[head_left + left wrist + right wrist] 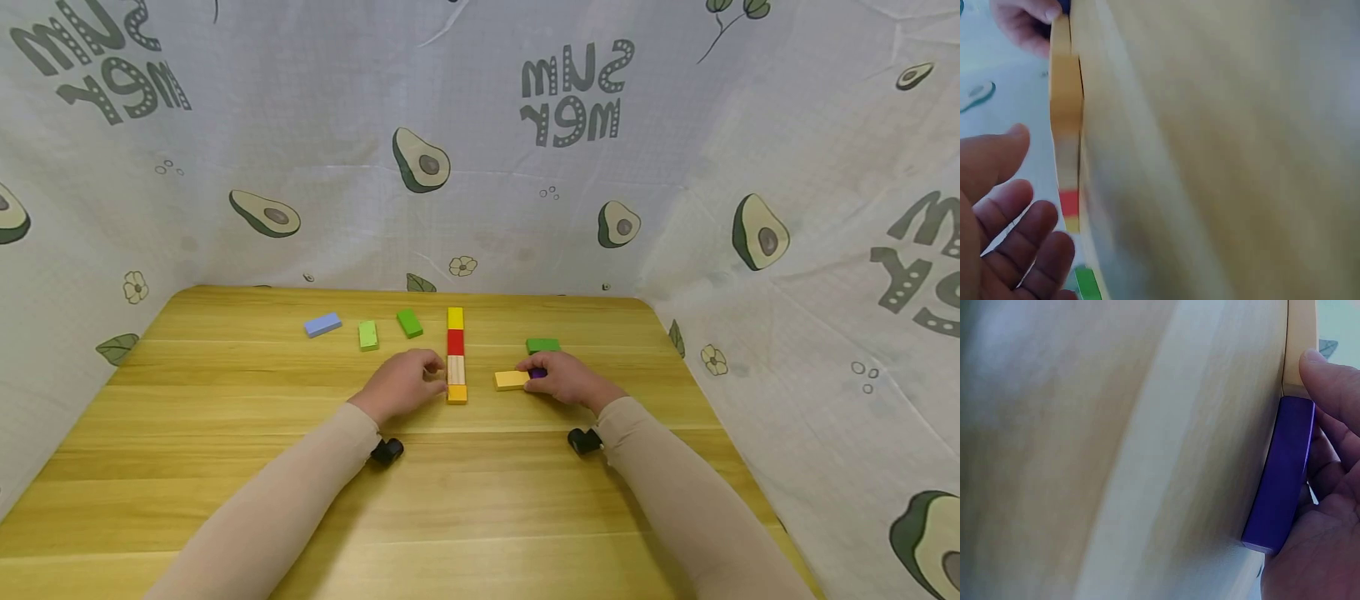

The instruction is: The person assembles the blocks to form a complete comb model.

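A straight row of blocks runs away from me: an orange block [457,396] nearest, then a plain wooden block [456,370], a red block [455,342] and a yellow block [455,318]. My left hand [401,385] is just left of the row's near end, thumb and fingers apart with nothing between them. To the right of the row, my right hand [567,379] pinches the end of a pale yellow block [511,381]. A purple block [1282,475] lies end to end with it, under the palm and partly hidden in the head view.
Behind my right hand lies a green block [543,345]. Left of the row's far end are another green block [409,323], a light green block [368,335] and a blue block [323,325]. A printed cloth [337,167] surrounds the wooden table [465,500] at back and sides.
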The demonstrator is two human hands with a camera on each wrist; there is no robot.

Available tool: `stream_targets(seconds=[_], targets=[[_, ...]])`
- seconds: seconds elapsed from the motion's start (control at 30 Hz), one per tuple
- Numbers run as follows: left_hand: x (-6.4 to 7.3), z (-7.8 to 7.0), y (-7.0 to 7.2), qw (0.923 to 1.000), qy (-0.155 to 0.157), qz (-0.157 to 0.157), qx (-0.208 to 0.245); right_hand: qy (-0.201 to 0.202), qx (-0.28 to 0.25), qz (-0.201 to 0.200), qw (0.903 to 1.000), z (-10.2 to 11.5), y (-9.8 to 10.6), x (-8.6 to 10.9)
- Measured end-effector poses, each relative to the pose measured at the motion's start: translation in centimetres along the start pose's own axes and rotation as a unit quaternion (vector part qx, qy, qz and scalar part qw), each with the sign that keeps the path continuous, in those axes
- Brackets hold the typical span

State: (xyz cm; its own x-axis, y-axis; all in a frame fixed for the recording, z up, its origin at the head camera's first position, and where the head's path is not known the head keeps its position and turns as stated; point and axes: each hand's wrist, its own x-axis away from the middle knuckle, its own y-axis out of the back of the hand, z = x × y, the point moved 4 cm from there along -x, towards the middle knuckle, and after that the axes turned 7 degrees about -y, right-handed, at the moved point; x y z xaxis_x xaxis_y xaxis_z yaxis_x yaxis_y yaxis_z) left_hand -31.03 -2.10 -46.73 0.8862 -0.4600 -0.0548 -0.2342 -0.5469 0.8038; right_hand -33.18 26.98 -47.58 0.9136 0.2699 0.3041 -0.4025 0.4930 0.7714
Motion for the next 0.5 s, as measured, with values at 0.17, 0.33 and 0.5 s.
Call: stream_targets(seconds=[0.17,0.33,0.5], targets=[[-1.0,1.5,1.8,0.9983,0.01,-0.029,-0.049,-0.005,-0.002,-0.002,1.0,0.1,0.1,0.2],[-2.2,3.5,3.4,0.9945,0.036,-0.06,-0.078,-0.008,-0.006,0.0,1.0,0.1,0.2,0.2],[-3.2,5.0,4.2,0.9924,0.068,-0.056,-0.085,-0.009,-0.009,0.001,0.9999,0.1,0.1,0.3]])
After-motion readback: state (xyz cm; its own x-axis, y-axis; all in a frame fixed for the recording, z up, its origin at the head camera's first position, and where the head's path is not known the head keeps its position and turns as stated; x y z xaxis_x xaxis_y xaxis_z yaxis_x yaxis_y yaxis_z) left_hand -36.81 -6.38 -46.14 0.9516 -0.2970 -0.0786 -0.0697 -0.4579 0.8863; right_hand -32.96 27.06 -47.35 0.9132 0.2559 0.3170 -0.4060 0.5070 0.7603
